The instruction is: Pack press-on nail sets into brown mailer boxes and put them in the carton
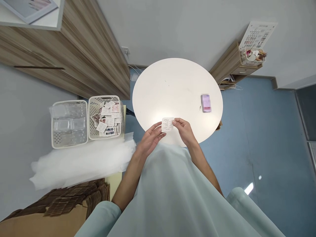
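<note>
A small white card (167, 124) with rounded corners and lines of dark print is held up over the near edge of the round white table (172, 79). My left hand (151, 138) grips its left side, the thumb and fingers closed at that edge. The upper right corner is pinched between the thumb and fingers of my right hand (184, 130). The print is too small to read.
A blurred purple phone-like thing (206, 103) lies on the table's right. To the left, a white basket (90, 115) holds many printed cards, beside another basket (52, 131) of clear plastic boxes. White plastic bags (84, 163) and folded brown cardboard (74, 200) lie nearer. A wooden cabinet (103, 49) stands behind.
</note>
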`<state>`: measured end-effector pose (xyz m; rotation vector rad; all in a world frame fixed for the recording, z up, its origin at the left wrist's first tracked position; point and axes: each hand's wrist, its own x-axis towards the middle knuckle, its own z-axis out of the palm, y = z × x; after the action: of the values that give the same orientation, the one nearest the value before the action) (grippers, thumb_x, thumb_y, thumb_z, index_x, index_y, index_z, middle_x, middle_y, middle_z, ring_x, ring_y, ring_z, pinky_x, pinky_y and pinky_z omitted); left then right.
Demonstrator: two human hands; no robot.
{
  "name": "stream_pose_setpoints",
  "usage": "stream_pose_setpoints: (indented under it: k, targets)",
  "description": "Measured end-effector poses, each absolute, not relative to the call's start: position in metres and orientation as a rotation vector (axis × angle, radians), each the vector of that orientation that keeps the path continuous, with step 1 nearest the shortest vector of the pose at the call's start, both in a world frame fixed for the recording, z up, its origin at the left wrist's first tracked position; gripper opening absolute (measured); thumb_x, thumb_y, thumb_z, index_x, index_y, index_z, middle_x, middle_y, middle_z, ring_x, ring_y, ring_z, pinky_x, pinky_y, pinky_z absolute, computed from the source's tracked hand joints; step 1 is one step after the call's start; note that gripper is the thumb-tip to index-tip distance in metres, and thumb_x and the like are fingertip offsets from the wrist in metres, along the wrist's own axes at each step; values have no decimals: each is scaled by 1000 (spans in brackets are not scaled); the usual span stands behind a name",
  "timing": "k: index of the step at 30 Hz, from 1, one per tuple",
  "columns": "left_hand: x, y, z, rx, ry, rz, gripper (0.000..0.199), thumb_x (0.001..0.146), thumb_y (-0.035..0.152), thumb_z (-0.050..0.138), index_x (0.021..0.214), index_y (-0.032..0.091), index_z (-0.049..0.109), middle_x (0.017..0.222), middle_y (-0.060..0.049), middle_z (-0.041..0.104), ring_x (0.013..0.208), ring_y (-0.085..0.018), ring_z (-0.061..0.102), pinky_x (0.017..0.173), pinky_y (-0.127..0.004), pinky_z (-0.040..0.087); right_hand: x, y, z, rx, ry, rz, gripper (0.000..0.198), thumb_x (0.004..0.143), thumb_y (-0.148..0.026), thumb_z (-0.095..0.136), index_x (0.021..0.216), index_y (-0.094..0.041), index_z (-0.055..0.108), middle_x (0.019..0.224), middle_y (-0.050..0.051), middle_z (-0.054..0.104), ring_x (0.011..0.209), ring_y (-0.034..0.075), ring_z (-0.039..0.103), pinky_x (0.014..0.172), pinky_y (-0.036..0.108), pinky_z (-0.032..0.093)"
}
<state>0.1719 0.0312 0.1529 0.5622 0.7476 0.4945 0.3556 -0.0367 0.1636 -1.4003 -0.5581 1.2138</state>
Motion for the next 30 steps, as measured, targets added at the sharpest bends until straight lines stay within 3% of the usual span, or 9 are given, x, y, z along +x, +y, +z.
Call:
stream_pose_setpoints:
  k: [5,13,17,19,24,30]
  targets:
    - [179,28,164,545,577,376,58,88,53,85,134,20,73,142,-15,71,133,-36,66,113,-47,49,358,-34,162,-1338,-570,1316,40,89,-64,76,95,-24,77,98,4,75,99,22,68,98,38,54]
    - [180,25,160,555,614,384,60,87,52,85,137,20,72,143,-16,70,129,-35,69,114,-47,48,364,-33,158,-1358,-604,1355,40,88,-65,76,97,-26,80,88,3,74,103,25,69,105,42,52]
    - [182,23,159,660,703,442,63,87,49,86,141,22,69,146,-17,68,126,-33,71,115,-48,46,367,-34,162,-1433,-614,1220,37,90,-61,77,104,-26,80,107,4,78,115,25,67,108,40,50]
    - [185,22,156,742,799,497,67,83,46,89,141,23,67,145,-17,69,122,-31,72,114,-49,47,369,-34,166,-1482,-623,1150,34,90,-58,77,101,-26,80,112,4,77,115,24,67,106,39,50]
    - [191,19,148,983,1081,652,79,69,38,98,140,23,66,144,-15,68,117,-29,72,111,-48,51,374,-32,176,-1587,-713,1044,34,88,-58,79,83,-25,77,95,4,75,98,24,67,93,39,53]
    - [192,16,153,1106,1126,742,76,69,30,98,139,28,67,144,-11,68,124,-31,68,110,-45,52,375,-29,172,-1637,-718,1008,31,87,-53,79,75,-25,76,88,2,72,91,23,65,85,38,52]
